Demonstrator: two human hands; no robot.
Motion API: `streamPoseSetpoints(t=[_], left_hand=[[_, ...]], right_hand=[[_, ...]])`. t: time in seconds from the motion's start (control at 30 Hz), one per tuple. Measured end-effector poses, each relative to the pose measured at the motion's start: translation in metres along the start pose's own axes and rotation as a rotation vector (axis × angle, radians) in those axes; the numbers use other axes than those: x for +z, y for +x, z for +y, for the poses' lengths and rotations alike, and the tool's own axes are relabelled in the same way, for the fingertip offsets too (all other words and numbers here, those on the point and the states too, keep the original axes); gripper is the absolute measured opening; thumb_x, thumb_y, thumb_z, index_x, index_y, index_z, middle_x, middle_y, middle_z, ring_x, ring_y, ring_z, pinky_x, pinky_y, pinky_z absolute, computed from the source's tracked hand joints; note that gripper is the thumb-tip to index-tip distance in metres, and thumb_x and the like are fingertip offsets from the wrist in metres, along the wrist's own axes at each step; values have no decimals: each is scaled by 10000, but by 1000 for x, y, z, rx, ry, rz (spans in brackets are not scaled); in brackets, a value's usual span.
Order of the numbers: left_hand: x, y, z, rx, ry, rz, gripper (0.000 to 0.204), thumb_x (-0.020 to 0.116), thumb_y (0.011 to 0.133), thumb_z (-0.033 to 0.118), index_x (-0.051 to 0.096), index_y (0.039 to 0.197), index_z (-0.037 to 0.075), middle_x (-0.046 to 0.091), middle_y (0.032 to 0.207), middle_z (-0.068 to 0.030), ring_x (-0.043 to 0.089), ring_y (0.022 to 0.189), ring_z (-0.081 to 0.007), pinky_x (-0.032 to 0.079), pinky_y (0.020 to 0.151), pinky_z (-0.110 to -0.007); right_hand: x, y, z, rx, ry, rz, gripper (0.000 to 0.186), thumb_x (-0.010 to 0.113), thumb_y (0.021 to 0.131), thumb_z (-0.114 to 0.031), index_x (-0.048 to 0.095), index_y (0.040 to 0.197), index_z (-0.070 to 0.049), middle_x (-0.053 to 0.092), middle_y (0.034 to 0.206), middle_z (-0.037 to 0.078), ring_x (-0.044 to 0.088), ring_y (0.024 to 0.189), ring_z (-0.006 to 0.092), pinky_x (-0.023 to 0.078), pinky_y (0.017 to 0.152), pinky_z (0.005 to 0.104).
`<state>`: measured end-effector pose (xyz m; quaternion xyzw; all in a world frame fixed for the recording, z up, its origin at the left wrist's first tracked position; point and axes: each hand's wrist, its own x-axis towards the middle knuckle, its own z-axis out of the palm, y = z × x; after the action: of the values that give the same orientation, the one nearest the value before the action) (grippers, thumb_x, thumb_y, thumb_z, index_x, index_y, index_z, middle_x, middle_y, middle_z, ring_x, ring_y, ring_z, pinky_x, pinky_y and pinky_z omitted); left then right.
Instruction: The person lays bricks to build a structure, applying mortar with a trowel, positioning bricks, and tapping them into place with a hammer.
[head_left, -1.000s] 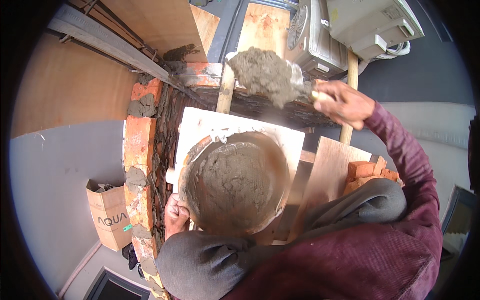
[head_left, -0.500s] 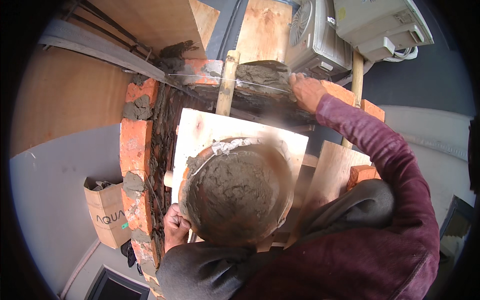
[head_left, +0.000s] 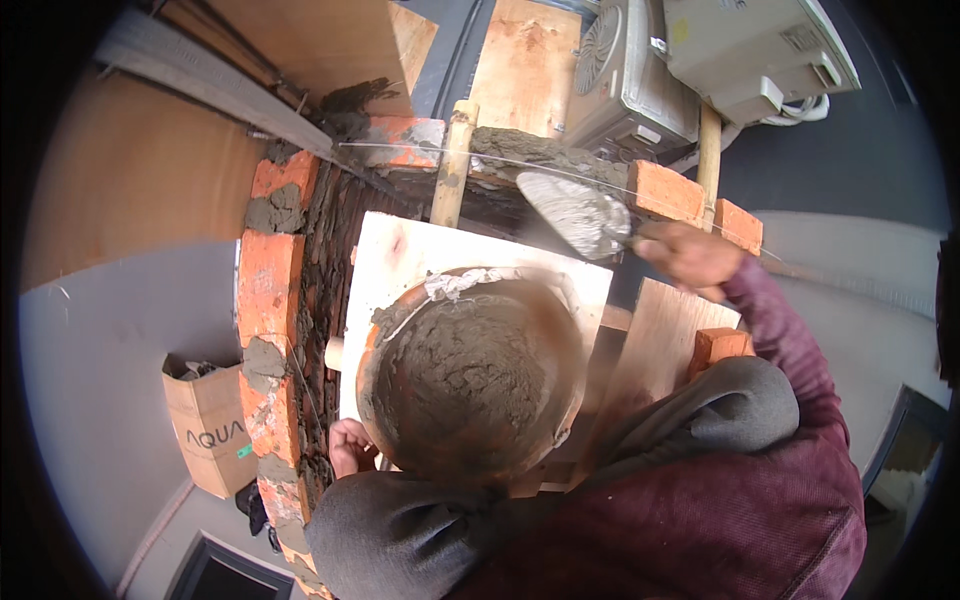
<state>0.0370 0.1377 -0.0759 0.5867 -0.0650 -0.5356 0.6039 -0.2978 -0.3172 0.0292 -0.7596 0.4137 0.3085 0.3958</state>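
My right hand (head_left: 690,257) is closed round the handle of a trowel (head_left: 578,216). The trowel's wet grey blade points left, on the near side of the far brick wall. Behind the blade, a bed of mortar (head_left: 545,150) lies along the wall top, between a bamboo pole (head_left: 453,165) and an orange brick (head_left: 668,192). A white string (head_left: 400,147) runs along this course. Low on the left, my left hand (head_left: 352,447) has its fingers curled beside a round basin (head_left: 367,372) of mortar; what they hold, if anything, is hidden.
The basin stands on a pale plywood board (head_left: 385,265). A brick wall (head_left: 268,275) with mortar runs down the left, a cardboard box (head_left: 208,425) beyond it. Air-conditioner units (head_left: 640,105) stand behind the far wall. Another brick (head_left: 722,345) lies by my knee.
My right hand has moved right and toward me from the wall top. The trowel's blade has come off the mortar into plain sight. My left hand stays beside the basin.
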Motion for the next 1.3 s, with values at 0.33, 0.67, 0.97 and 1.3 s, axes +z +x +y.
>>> streamPoseSetpoints(t=[0.33, 0.67, 0.97, 1.3], left_hand=[[98, -110, 114, 520, 423, 365, 995, 400, 853, 808, 364, 1393, -26, 495, 1305, -251, 534, 1180, -309, 413, 1035, -491], [105, -125, 120, 557, 942, 332, 1226, 560, 726, 855, 210, 1508, -23, 386, 1473, -238, 428, 1340, -340, 326, 1125, -495], [82, -116, 112, 555, 938, 287, 1386, 624, 618, 885, 159, 1526, -54, 331, 1523, -254, 384, 1388, -359, 268, 1160, -493], [90, -105, 122, 543, 740, 230, 1412, 621, 605, 896, 146, 1530, -59, 343, 1517, -252, 387, 1385, -358, 278, 1156, -488]], right_hand=[[59, 121, 18, -112, 51, 496, 422, 387, 1037, -276, 534, 959, 111, 621, 780, 310, 625, 857, 496, 480, 808, 536], [68, 115, 19, -89, -106, 477, 401, 441, 1007, -259, 561, 988, 124, 647, 800, 330, 650, 805, 495, 525, 731, 528], [57, 138, -25, -56, -22, 410, 330, 505, 927, -195, 690, 877, 74, 682, 885, 295, 680, 888, 447, 544, 809, 507], [82, 94, -9, 43, -8, 421, 304, 534, 868, -182, 709, 939, 57, 690, 1010, 269, 680, 972, 415, 540, 865, 483]])
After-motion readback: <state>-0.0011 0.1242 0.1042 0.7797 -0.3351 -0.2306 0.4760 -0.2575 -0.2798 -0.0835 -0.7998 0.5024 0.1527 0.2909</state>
